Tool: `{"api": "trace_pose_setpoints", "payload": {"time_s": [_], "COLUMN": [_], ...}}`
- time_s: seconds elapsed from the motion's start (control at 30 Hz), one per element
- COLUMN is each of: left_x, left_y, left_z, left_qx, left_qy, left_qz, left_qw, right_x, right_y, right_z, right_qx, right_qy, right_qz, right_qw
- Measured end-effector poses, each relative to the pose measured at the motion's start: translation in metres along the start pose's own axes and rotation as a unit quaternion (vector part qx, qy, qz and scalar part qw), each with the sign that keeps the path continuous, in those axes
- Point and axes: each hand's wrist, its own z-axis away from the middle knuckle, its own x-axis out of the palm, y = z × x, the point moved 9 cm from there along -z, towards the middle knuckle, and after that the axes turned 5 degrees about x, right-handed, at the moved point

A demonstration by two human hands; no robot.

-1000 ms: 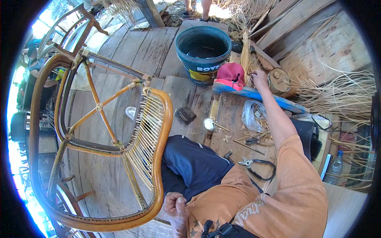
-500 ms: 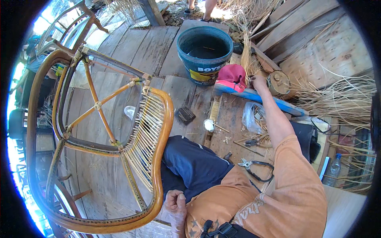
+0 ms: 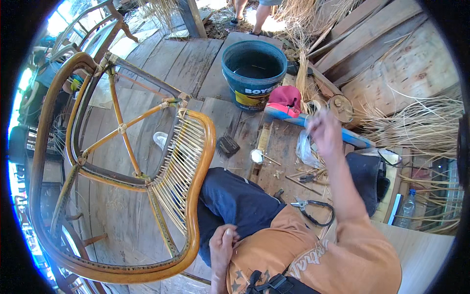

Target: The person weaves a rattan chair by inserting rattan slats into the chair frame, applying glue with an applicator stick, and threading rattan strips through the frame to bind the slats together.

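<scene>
My left hand (image 3: 223,245) rests against my dark blue trousers (image 3: 240,203), thumb on top and fingers curled; whatever they may hold is hidden. My right hand (image 3: 325,131) is lifted over the workspace, smeared by motion, so its grip is unclear. Close by it are a clear plastic bag (image 3: 306,151), a blue board (image 3: 360,138) and a red cap (image 3: 285,99). A rattan chair frame (image 3: 208,139) stands at my left, its curved panel of pale canes beside my knee. Cutting pliers with black handles (image 3: 316,213) lie near my right side.
A dark green bucket (image 3: 254,73) with some liquid stands ahead. Near it lie a dark brush (image 3: 227,145) and a white lump (image 3: 256,156). Loose cane strands (image 3: 416,122) spread at the right, above a plastic bottle (image 3: 408,208). Another person's legs (image 3: 262,18) show at the far edge.
My right hand has drawn back from beyond the blue board toward me and now appears blurred. My left hand has shifted slightly right and up along my lap, fingers still curled.
</scene>
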Motion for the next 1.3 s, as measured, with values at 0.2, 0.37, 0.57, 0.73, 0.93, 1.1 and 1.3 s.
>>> {"api": "trace_pose_setpoints", "payload": {"time_s": [0.2,0.37,0.57,0.73,0.93,1.1,1.3], "left_x": [0.083,0.065,0.012,-0.088,-0.159,-0.184,-0.219], "left_y": [-0.005,0.042,0.077,0.014,-0.059,-0.096,-0.111], "left_z": [-0.034,-0.052,0.028,0.106,0.171,0.165,0.182], "left_qx": [-0.164,0.027,0.257,0.189,-0.061,-0.046,-0.126], "left_qy": [-0.273,-0.171,0.006,0.126,0.234,0.243,0.250], "left_qz": [0.230,-0.008,-0.399,-0.416,-0.517,-0.557,-0.582], "left_qw": [0.919,0.985,0.880,0.880,0.821,0.792,0.764], "right_x": [0.159,0.172,0.149,0.090,0.191,0.210,0.210], "right_y": [0.049,0.070,0.018,0.071,0.090,0.114,0.109], "right_z": [0.258,0.286,0.196,0.120,0.178,0.195,0.194], "right_qx": [0.529,0.518,0.344,0.324,0.410,0.436,0.395], "right_qy": [-0.333,-0.485,-0.313,-0.180,-0.320,-0.295,-0.281], "right_qz": [-0.348,-0.238,-0.301,-0.221,-0.183,-0.136,-0.115], "right_qw": [0.698,0.663,0.833,0.902,0.834,0.839,0.867]}}
